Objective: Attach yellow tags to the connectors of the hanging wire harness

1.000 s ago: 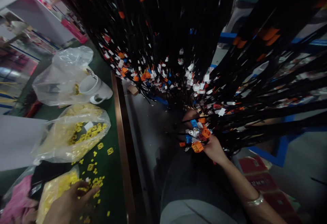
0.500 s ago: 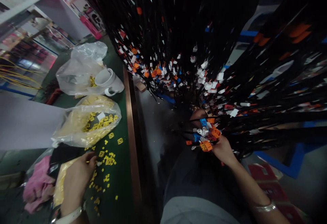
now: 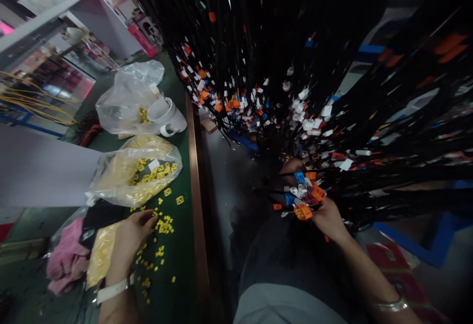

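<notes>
My right hand (image 3: 330,219) is closed around the end of a wire harness, from which orange, blue and white connectors stick out. An orange connector (image 3: 303,211) with yellow inside sits at the front of this bunch, with a blue connector (image 3: 299,177) further back. Over the green tabletop, my left hand (image 3: 133,233) has thumb and fingers drawn together at the scattered small yellow pieces (image 3: 165,224). Whatever may be between those fingertips is too small to make out. Two larger square yellow pieces (image 3: 180,200) lie beyond it, near an open plastic bag (image 3: 173,152) of yellow pieces.
A white mug (image 3: 177,119) stands beside another clear bag (image 3: 114,109). Left of my left hand lie a pink cloth (image 3: 68,255) and a yellow packet (image 3: 99,255). Black harnesses (image 3: 288,23) hang densely ahead and right, by a blue frame (image 3: 424,245). The table has a brown edge (image 3: 195,186).
My left hand has moved a little away from me and closer to the scattered yellow pieces. My right hand keeps its hold on the harness. The whole view has shifted slightly.
</notes>
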Demonstrator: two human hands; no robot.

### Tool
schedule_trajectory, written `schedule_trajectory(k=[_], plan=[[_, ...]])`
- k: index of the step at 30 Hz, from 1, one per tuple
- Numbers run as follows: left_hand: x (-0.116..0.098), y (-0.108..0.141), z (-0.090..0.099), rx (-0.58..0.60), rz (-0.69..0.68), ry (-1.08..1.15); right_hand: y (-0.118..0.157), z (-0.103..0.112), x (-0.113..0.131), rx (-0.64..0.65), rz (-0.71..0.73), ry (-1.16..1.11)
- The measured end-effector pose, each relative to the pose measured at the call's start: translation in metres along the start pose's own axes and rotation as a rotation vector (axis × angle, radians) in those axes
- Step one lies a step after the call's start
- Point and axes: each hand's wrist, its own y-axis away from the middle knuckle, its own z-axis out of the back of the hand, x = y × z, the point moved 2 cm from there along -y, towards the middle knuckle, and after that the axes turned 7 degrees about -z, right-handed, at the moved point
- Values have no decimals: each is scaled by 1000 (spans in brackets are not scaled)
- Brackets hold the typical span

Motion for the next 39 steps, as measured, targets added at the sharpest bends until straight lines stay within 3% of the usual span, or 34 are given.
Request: schedule_trajectory(k=[7,16,20,24,28,29,32,39], plan=[[-7,2,1,-80,-61,35,0,0,1,-8,31,8],[-14,6,0,-27,-121,118,0,2,-1,-25,30,51],[-12,14,14,-191,-52,41,0,2,-4,-10,23,79],[-20,11,50,-397,-55,-6,-1,2,-8,2,22,71],[-36,-29,88,-526,-144,-11,0,3,-5,-28,28,116],[-39,-45,97,-607,-145,5,0,3,-3,-37,30,121],[-47,-102,118,-710,-284,-47,1,3,2,-35,25,116],[-60,-223,151,-589,-209,-60,0,5,-2,22,-15,102]])
